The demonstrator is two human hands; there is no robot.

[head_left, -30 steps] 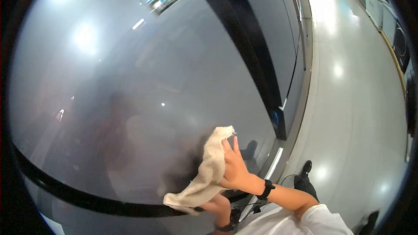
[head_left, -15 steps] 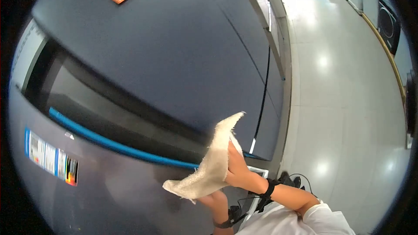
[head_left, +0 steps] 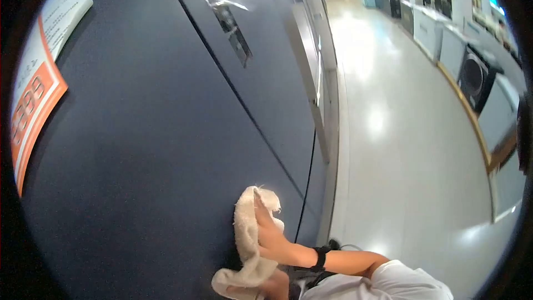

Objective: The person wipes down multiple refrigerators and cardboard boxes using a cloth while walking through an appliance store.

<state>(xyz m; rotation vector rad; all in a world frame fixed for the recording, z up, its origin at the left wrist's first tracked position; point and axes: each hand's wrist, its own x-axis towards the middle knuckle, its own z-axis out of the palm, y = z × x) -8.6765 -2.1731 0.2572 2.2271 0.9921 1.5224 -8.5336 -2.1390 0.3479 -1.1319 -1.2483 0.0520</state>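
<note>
A beige cloth [head_left: 244, 239] is bunched against the dark blue-grey appliance front [head_left: 150, 133] at the bottom centre. My right hand [head_left: 271, 239] presses on it from the right, fingers partly wrapped in its folds. Below, near the lower edge of the view, my left hand [head_left: 273, 286] holds the lower part of the same cloth, with its fingers mostly covered and blurred. A black band [head_left: 320, 258] circles my right wrist.
An orange and white price sheet [head_left: 39, 100] is on the panel at the far left. A shiny clear-wrapped strip [head_left: 227, 19] is at the top. Right of the panels runs a pale tiled floor [head_left: 377, 150], with white appliances and a black washing machine [head_left: 473, 75] beyond.
The view has moved from a glossy panel, past a recessed blue-edged gap, to a matte dark panel with the price sheet. Both hands remain on the cloth, which has changed its folds.
</note>
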